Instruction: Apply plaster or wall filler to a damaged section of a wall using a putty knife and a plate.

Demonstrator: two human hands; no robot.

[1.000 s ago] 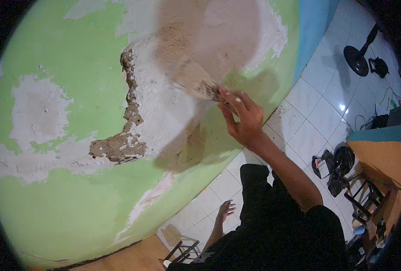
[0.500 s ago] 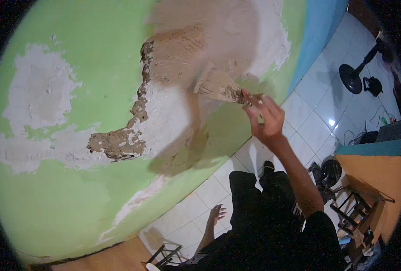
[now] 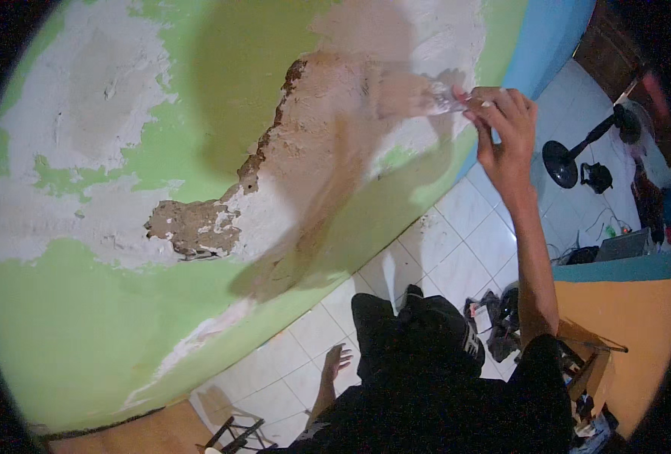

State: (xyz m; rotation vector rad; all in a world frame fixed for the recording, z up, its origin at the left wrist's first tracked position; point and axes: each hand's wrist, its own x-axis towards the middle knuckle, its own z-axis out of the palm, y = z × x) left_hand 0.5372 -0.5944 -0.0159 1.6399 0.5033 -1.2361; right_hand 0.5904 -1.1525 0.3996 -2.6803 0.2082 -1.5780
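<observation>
In my right hand (image 3: 508, 129) is a putty knife (image 3: 410, 94), gripped by its handle with the fingers curled round it. Its wide blade, coated with pale plaster and blurred by motion, lies on or close to the patched wall (image 3: 313, 113). Left of the blade, a rough brown strip of bare masonry (image 3: 199, 225) runs down through the white filler and bends left. My left hand (image 3: 337, 362) hangs low near my body, fingers apart and holding nothing.
White filler patches (image 3: 108, 83) spread over the green paint at left. White floor tiles (image 3: 464, 208) lie below. At right are a black fan (image 3: 562, 163), black plastic bags (image 3: 502, 325) and an orange panel (image 3: 623, 310). A dark-framed stool (image 3: 237, 435) stands at bottom left.
My right hand has moved up and to the right with the putty knife. The brown strip beside the upper patch looks narrower. The view has shifted; my left hand still hangs low.
</observation>
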